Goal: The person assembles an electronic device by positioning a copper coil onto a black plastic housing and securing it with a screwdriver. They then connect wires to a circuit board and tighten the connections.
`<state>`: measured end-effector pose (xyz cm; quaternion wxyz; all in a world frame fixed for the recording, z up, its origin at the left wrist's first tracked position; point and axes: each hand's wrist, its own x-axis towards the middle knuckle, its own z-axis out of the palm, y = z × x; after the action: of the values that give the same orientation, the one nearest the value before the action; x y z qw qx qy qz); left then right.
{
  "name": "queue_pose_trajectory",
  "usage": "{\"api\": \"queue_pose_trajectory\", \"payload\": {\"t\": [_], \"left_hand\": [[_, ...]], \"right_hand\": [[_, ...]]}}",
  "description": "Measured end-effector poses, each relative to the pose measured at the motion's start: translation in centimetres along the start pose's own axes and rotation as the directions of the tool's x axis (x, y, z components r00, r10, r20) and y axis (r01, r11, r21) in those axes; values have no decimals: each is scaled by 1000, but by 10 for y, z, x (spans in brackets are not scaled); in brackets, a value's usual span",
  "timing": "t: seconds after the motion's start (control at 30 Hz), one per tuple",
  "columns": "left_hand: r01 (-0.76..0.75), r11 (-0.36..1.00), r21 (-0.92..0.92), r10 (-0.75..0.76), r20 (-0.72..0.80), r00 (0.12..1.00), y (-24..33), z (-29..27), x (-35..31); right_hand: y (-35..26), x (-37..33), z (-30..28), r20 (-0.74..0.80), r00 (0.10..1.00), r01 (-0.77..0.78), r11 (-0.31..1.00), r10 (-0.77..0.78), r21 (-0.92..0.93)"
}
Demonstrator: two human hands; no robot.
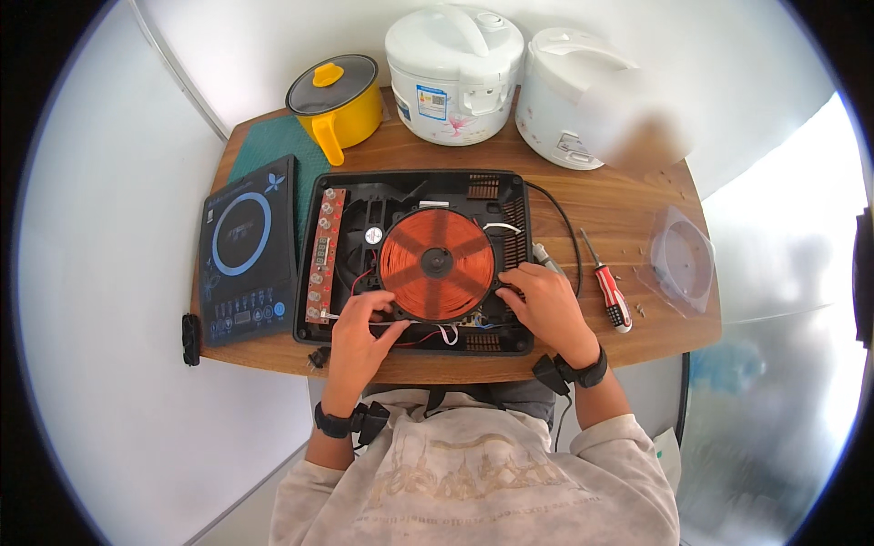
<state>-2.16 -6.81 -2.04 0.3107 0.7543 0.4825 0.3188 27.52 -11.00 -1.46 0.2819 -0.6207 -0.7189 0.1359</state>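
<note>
An opened induction cooker base [309, 264], a black tray with its inside showing, lies in front of me. In it sits a round copper induction coil [410, 250] with a dark hub. My left hand [360, 337] has its fingers and thumb around the coil's lower left rim. At the lower right rim, my right hand [544, 308] pinches the coil's edge between thumb and fingers. A red circuit board [326, 259] with white buttons runs down the tray's left side. Red, white and blue wires [446, 335] come out below the coil, which hides most of what lies under it.
The cooker's black glass top panel [246, 250] leans at left on a green mat [273, 146]. Behind stand a yellow pot [360, 114] and two white rice cookers [455, 77] [560, 100]. At right lie a red screwdriver [612, 296], loose screws and a clear plastic container [683, 259].
</note>
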Motion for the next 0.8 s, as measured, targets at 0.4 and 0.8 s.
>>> {"api": "queue_pose_trajectory", "payload": {"t": [0.4,0.8], "left_hand": [[64,997,43,-66,35,997,-4,-1,0],[21,997,78,-23,29,999,-5,1,0]], "right_hand": [[0,-2,5,-52,999,16,1000,-16,6],[-2,-1,4,-40,999,-11,999,13,33]]}}
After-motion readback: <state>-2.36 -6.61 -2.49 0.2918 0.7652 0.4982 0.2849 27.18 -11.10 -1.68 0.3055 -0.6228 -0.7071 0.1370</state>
